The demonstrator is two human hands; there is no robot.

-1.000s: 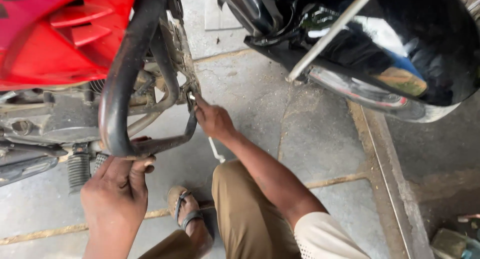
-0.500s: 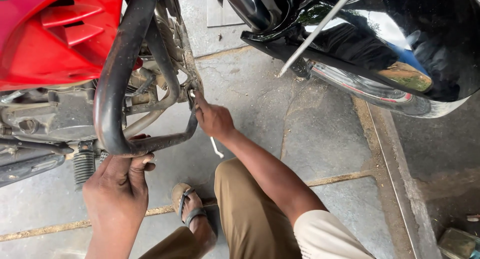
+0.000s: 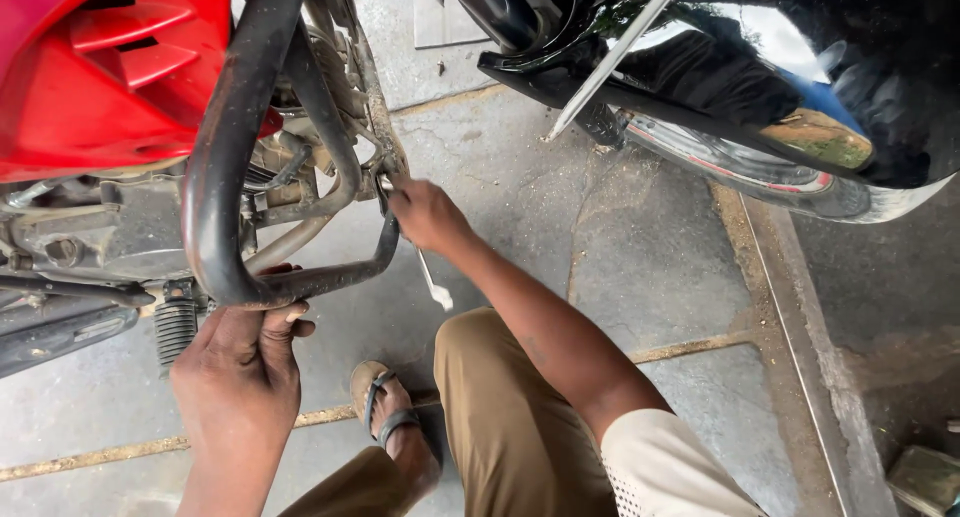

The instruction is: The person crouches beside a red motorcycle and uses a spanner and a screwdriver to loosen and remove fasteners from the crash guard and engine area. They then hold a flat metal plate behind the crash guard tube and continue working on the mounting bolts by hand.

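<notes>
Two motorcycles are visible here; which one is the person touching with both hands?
The red motorcycle: the left hand grips its black crash guard, the right hand holds a wrench there. The black motorcycle stands untouched.

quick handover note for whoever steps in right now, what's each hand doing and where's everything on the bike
Left hand: gripping the lower bend of the black crash guard on the red motorbike, steadying it.
Right hand: holding a spanner at the guard's lower mounting bolt, by the frame; the tool's free end hangs down toward the knee.
Around: a black motorbike is parked close on the right; the sandalled foot is on the concrete floor.
Done: guard is still attached at this mount.
Left: whether the bolt is loose or tight cannot be told from here; check it first.
</notes>
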